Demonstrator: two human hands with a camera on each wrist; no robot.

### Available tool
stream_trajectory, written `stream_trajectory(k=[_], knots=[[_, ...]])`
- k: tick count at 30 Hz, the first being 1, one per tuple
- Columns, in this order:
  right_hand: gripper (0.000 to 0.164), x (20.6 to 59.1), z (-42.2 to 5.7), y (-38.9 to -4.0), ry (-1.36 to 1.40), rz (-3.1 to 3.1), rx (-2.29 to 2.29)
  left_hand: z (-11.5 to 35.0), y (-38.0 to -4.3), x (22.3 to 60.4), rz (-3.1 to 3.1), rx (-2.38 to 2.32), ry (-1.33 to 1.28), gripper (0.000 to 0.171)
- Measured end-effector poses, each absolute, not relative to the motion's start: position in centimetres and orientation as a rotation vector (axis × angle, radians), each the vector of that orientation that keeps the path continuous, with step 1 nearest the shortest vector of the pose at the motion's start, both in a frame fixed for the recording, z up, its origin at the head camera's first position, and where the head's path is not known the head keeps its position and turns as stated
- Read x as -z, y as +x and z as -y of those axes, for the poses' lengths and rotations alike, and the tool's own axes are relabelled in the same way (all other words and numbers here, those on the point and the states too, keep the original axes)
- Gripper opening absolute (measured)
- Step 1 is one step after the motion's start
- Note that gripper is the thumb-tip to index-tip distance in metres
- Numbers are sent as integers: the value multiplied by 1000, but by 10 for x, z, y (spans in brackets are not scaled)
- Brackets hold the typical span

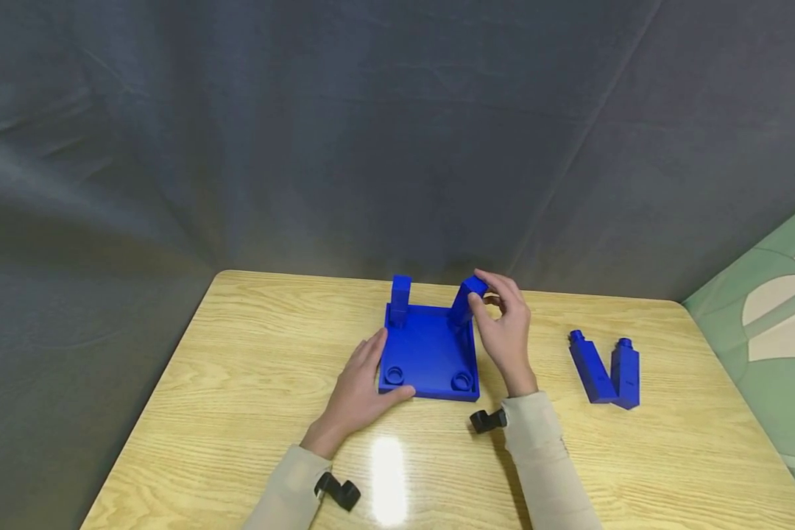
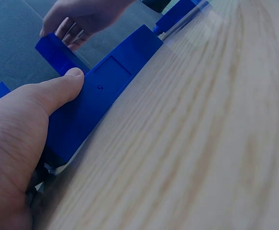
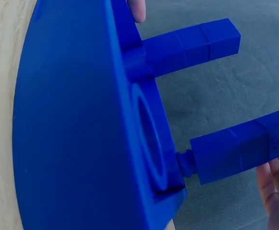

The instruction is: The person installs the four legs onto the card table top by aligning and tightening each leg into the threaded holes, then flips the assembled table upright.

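A blue square tabletop (image 1: 427,352) with a raised rim lies underside up, a round socket at each visible front corner. My left hand (image 1: 361,397) holds its front left corner, fingers along the left side and thumb (image 2: 72,79) on the front side. At the back right corner, my right hand (image 1: 509,331) grips the upper end of a blue square leg (image 1: 462,305), which leans to the right in the head view. The right wrist view shows the narrow neck (image 3: 187,163) of this leg exposed at the tabletop. Another blue leg (image 1: 400,298) stands upright at the back left corner.
Two loose blue legs, one on the left (image 1: 592,372) and one on the right (image 1: 626,375), lie to the right with their near ends together. Behind the wooden table (image 1: 238,368) hangs a dark grey cloth (image 1: 397,147). Green patterned fabric (image 1: 775,346) is at the far right.
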State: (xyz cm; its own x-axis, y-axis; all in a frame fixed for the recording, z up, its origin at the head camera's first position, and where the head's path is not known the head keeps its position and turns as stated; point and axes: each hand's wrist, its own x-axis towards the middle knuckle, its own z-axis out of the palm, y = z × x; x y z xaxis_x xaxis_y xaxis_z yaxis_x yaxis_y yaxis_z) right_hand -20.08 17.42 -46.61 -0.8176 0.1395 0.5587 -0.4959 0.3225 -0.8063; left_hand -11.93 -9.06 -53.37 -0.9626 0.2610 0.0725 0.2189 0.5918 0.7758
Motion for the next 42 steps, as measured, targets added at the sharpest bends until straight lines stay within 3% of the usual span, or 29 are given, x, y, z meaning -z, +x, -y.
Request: stream_trajectory(k=[15, 26, 35, 42], knots=[[36, 426, -149, -177, 207, 2094, -1501, 90, -119, 533, -2760, -1345, 418, 114], [39, 460, -161, -199, 93, 2040, -1452, 91, -119, 534, -2763, -1332, 415, 115], [21, 464, -169, -200, 173, 1985, -1657, 91, -119, 535, -2765, -1328, 434, 115], [34, 467, -173, -203, 313, 1930, -1952, 91, -120, 535, -2760, -1339, 438, 114]])
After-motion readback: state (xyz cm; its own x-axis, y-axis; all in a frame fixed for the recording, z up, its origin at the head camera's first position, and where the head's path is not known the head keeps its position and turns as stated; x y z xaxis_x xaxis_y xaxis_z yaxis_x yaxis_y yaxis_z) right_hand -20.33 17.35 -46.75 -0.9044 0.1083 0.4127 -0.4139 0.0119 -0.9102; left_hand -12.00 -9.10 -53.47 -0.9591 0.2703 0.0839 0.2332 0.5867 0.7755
